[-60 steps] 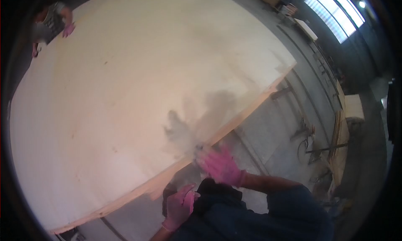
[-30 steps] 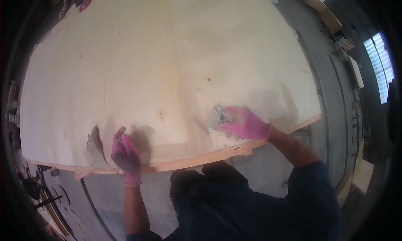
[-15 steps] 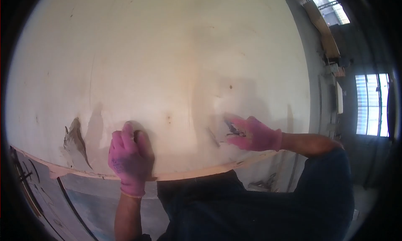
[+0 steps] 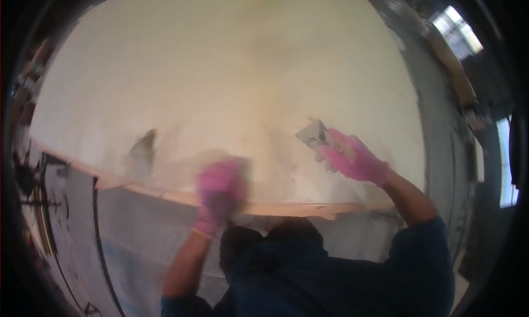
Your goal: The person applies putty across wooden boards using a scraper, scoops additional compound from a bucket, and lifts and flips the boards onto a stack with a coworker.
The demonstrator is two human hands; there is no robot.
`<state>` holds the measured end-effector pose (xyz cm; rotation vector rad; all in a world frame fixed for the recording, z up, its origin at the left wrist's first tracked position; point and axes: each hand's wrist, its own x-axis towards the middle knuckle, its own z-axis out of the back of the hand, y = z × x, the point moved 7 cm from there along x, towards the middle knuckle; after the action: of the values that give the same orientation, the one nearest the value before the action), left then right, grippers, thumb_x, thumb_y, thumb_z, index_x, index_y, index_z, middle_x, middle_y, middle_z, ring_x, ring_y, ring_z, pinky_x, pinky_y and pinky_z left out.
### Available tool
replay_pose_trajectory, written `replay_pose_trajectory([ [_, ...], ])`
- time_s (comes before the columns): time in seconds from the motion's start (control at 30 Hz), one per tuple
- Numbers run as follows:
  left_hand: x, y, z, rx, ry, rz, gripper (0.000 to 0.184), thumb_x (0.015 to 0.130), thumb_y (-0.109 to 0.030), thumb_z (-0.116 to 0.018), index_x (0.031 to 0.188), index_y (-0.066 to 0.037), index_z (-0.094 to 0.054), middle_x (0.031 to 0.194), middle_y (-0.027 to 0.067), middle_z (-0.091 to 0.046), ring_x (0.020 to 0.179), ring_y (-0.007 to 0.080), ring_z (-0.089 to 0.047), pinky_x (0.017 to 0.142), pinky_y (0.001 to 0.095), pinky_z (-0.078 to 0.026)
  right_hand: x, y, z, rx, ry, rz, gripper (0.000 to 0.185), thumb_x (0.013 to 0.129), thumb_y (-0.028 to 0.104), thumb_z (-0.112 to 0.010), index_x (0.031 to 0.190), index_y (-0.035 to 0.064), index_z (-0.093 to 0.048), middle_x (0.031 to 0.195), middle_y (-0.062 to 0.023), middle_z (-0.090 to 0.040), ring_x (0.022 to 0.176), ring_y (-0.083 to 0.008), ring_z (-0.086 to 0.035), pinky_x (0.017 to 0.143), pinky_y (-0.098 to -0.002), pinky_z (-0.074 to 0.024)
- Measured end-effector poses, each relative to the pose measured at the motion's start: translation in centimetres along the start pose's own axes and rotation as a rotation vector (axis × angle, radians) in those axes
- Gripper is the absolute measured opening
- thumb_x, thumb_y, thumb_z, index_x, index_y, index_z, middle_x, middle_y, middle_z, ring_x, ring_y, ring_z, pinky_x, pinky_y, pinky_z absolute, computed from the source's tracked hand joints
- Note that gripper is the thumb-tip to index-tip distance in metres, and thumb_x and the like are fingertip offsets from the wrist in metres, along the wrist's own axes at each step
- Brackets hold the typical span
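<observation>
My right hand [image 4: 355, 157], in a pink glove, grips a putty knife [image 4: 312, 135] with a flat, roughly square metal blade. Dark marks show on the blade, which points up and left over a large pale wooden panel [image 4: 220, 85]. My left hand [image 4: 220, 187], gloved in pink too, is over the panel near its front edge. Motion blurs its fingers, so whether they hold anything is unclear. Left of that hand, a grey-brown patch [image 4: 142, 154] shows on the panel's surface.
The panel's front edge [image 4: 275, 208] is rough and orange-brown, close to my body. Grey floor [image 4: 149, 223] lies below it. Long boards [image 4: 453, 69] stand along the right side near bright windows [image 4: 458, 30]. Blurred clutter [image 4: 36, 69] fills the far left.
My right hand has moved up and right, turning the blade into clear view. The left hand has shifted right in view and is now blurred. The camera view has also shifted and tilted.
</observation>
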<state>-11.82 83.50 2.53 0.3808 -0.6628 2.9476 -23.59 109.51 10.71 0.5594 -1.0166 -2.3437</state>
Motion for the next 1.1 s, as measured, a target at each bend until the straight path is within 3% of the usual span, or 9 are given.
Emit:
replay_pose_trajectory([
  [0.03,-0.9,-3.0,-0.8,0.164,0.005,-0.153,0.047,0.08,-0.023,-0.067,0.123,-0.007,-0.062,0.111,0.0158,-0.064,0.1,0.0308,-0.064,0.083,0.0412,-0.05,0.5,1.4,-1.2,0.017,0.028,0.057,0.03,0.097,0.021,-0.063,0.117,-0.0018,-0.063,0.077,-0.0141,-0.069,0.069,-0.0198,-0.069,0.062,-0.0333,-0.0511],
  [0.17,-6.3,-6.9,0.2,-0.362,0.012,-0.327,0.05,0.088,-0.027,-0.064,0.134,-0.009,-0.058,0.13,0.0097,-0.062,0.122,0.0275,-0.058,0.105,0.042,-0.042,3.0,7.5,-5.0,-0.131,0.11,0.146,0.027,0.095,0.021,-0.066,0.113,0.0005,-0.065,0.078,-0.0142,-0.069,0.068,-0.0249,-0.068,0.069,-0.0364,-0.0512],
  [0.33,-10.5,2.3,7.0,-0.275,-0.139,-0.333,0.038,0.082,-0.016,-0.067,0.119,-0.006,-0.066,0.111,0.0122,-0.069,0.102,0.0291,-0.066,0.09,0.041,-0.049,8.4,16.3,-9.5,-0.744,-0.211,0.599,0.022,0.093,0.026,-0.067,0.107,0.0089,-0.068,0.094,-0.0083,-0.07,0.076,-0.0274,-0.066,0.068,-0.0372,-0.051],
  [0.43,-10.9,14.7,11.9,-0.058,-0.135,-0.065,0.036,0.077,-0.006,-0.068,0.113,-0.004,-0.066,0.1,0.0156,-0.067,0.09,0.0326,-0.065,0.077,0.0437,-0.051,15.3,18.4,-13.4,-0.769,-0.068,0.28,0.018,0.094,0.029,-0.061,0.102,0.0139,-0.068,0.091,-0.0075,-0.068,0.086,-0.0267,-0.066,0.076,-0.0403,-0.0512],
  [0.5,-10.4,24.8,14.8,0.051,-0.279,0.022,0.044,0.082,-0.006,-0.064,0.126,-0.002,-0.061,0.109,0.0189,-0.064,0.097,0.0353,-0.063,0.084,0.0445,-0.05,19.3,17.1,-18.5,-0.724,0.007,0.163,0.017,0.094,0.025,-0.058,0.1,0.0136,-0.068,0.092,-0.0085,-0.068,0.086,-0.0276,-0.066,0.076,-0.0405,-0.0516],
  [0.53,-9.4,28.1,17.2,0.153,-0.461,-0.018,0.038,0.085,-0.012,-0.063,0.121,-0.003,-0.061,0.099,0.0137,-0.062,0.091,0.0295,-0.062,0.078,0.042,-0.049,20.5,17.5,-20.6,-0.809,0.016,0.17,0.017,0.094,0.024,-0.057,0.101,0.013,-0.068,0.093,-0.0088,-0.068,0.086,-0.0279,-0.066,0.076,-0.0404,-0.0517],
  [0.67,-3.9,41.5,19.5,0.301,-0.33,0.326,0.047,0.091,-0.024,-0.062,0.135,-0.009,-0.056,0.13,0.0115,-0.06,0.122,0.0296,-0.056,0.1,0.0441,-0.044,19.6,21.8,-25.4,-1.003,0.042,0.454,0.018,0.092,0.016,-0.055,0.104,0.0102,-0.068,0.089,-0.0099,-0.068,0.082,-0.0297,-0.066,0.075,-0.04,-0.0525],
  [0.77,-3.0,44.4,19.0,0.296,-0.301,0.43,0.047,0.092,-0.028,-0.06,0.135,-0.009,-0.056,0.139,0.01,-0.056,0.131,0.029,-0.049,0.108,0.0451,-0.037,18.0,24.3,-26.5,-0.944,0.144,0.384,0.021,0.089,0.018,-0.061,0.105,0.0098,-0.071,0.084,-0.0101,-0.069,0.082,-0.0306,-0.067,0.076,-0.0403,-0.0528],
  [1.1,-3.1,44.7,18.8,0.256,-0.297,0.475,0.045,0.093,-0.029,-0.06,0.132,-0.008,-0.058,0.139,0.0109,-0.055,0.132,0.0295,-0.047,0.108,0.0463,-0.036,20.6,19.8,-27.3,-0.44,-0.143,0.116,0.025,0.087,0.028,-0.069,0.106,0.0116,-0.075,0.098,-0.0122,-0.073,0.089,-0.0306,-0.067,0.082,-0.0412,-0.052],
])
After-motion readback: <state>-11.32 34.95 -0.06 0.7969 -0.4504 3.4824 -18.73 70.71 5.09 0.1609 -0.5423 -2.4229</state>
